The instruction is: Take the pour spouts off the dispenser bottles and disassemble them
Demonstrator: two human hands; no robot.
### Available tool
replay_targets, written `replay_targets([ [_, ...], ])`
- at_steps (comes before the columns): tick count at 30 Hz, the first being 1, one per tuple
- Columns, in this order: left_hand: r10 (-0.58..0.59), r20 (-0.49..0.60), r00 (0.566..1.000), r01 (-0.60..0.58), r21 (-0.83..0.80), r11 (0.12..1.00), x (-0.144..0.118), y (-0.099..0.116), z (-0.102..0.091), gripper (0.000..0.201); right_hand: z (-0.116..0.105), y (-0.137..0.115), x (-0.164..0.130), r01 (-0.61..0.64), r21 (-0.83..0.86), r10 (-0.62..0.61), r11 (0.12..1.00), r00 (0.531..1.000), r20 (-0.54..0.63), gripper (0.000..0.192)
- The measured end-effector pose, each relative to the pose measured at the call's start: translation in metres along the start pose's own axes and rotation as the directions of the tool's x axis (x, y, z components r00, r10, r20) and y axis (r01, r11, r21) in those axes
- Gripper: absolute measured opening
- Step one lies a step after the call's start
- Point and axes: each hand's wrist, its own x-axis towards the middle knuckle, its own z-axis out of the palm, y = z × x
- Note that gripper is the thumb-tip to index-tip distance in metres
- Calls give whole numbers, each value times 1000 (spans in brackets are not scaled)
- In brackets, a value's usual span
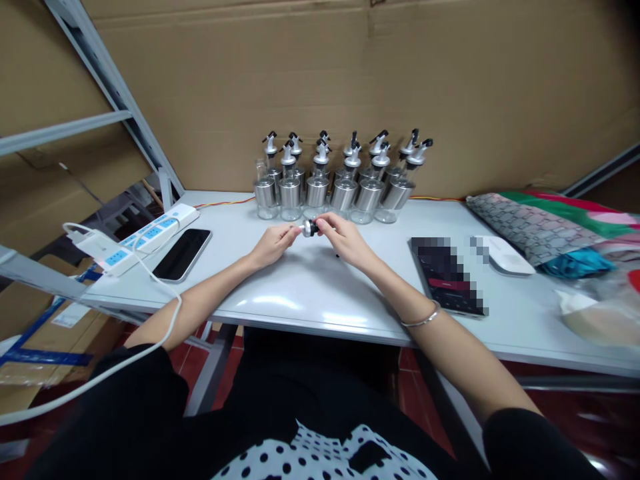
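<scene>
Two hands met over the middle of the white desk (310,293), both pinching one small pourer cap (310,229) between them. The left hand (273,244) closed its fingertips on the silver end, and the right hand (345,241) gripped the dark end from the other side, so the cap hung just above the desk surface, a little in front of the bottles. Judging by that two-sided grip, the step in hand looked like fitting or twisting together the parts of the cap; whether the parts were already joined could not be told, as the piece was too small. A next move would likely call for a steady hold on one end while the other turned, and then a free bottle neck to receive it.

Behind the hands stood a cluster of glass bottles (340,193) with steel sleeves, set in two rows against the cardboard wall (350,80). About twelve spouted tops showed, though the back row was partly hidden and the count may be off by one. At the left end one clear bottle (261,193) seemed to carry no spout.

One black phone (182,254) lay at the left, beside one white power strip (145,238) with blue sockets. One dark tablet (447,275) and one white mouse (504,256) lay at the right, near folded patterned cloths (540,230).
</scene>
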Motion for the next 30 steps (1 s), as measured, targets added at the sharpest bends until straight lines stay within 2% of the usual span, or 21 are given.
replay_targets([
  [2, 120, 39, 992, -126, 197, 972, -1, 1, -4, 60, 1, -1, 0, -44, 68, 43, 997, 999, 19, 39],
  [5, 262, 97, 960, -279, 398, 874, 1, 0, -11, 59, 1, -2, 1, -105, 160, 96, 981, 993, 63, 40],
  [9, 374, 110, 921, -376, 503, 779, 3, -5, -18, 54, 0, -5, 1, -220, 250, 182, 943, 969, 166, 46],
  [12, 417, 108, 902, -407, 533, 742, 4, -7, -18, 51, -1, -7, 1, -231, 293, 190, 928, 968, 164, 49],
  [17, 410, 122, 904, -398, 590, 703, 4, -6, -19, 56, 1, -9, 1, -213, 412, 184, 886, 977, 110, 52],
  [21, 392, 134, 910, -389, 605, 695, 5, -6, -23, 56, 1, -11, 1, -234, 466, 203, 853, 972, 116, 52],
  [25, 339, 137, 931, -352, 581, 734, 5, -7, -26, 57, 1, -10, 2, -246, 490, 215, 836, 969, 120, 50],
  [30, 248, 121, 961, -274, 509, 816, 5, -3, -25, 54, 2, -10, 2, -205, 516, 191, 832, 978, 80, 44],
])
